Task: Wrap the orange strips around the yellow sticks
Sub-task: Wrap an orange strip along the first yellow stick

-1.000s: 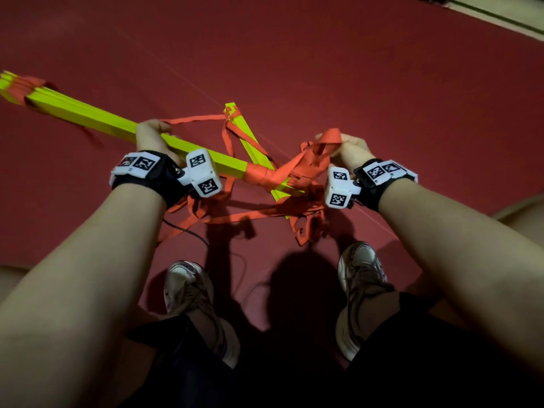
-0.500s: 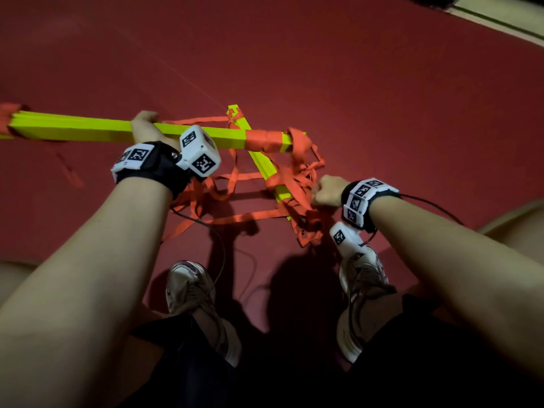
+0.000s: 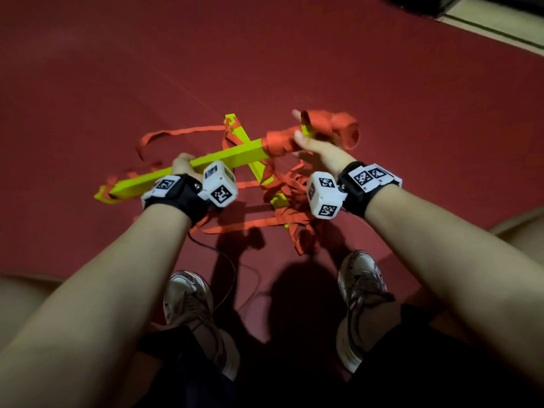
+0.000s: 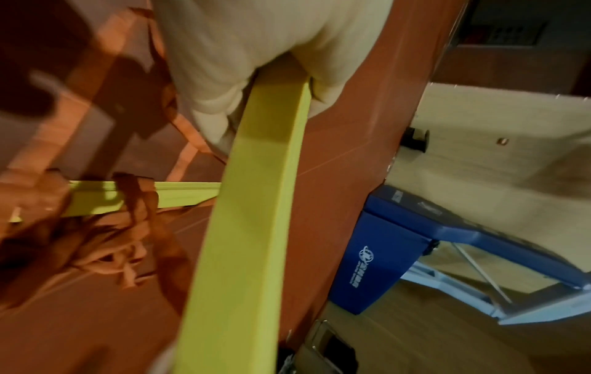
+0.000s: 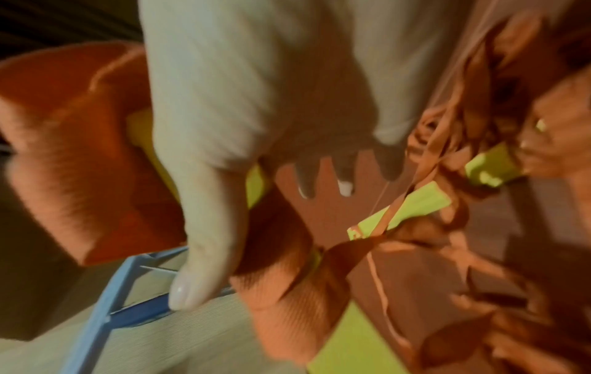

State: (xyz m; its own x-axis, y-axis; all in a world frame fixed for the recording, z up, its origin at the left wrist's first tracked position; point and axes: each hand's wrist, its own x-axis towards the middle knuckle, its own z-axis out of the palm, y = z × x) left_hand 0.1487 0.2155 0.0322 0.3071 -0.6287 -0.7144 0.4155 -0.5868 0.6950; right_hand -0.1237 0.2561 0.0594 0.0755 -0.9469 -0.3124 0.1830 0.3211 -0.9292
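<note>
My left hand (image 3: 181,163) grips a bundle of yellow sticks (image 3: 229,156) near its left end; the left wrist view shows the fingers (image 4: 255,63) curled round the bundle (image 4: 255,227). The bundle is held above the floor, and orange turns (image 3: 278,141) cover its right end. My right hand (image 3: 315,147) is at that end. A blurred loop of orange strip (image 3: 338,128) passes between its thumb and forefinger. In the right wrist view the thumb (image 5: 207,227) lies across the strip (image 5: 64,151) while the other fingers spread. A second yellow stick (image 3: 256,169) lies on the floor beneath.
Loose orange strips (image 3: 291,195) lie tangled on the red floor mat (image 3: 294,54) under my hands. My two shoes (image 3: 188,295) (image 3: 359,278) and a thin black cable (image 3: 226,260) are close below. A blue padded bench (image 4: 400,240) stands beyond the mat's edge.
The held bundle has swung: its left end dropped toward me and its wrapped end rose to the right. My right hand came up from the floor tangle to that end with the strip.
</note>
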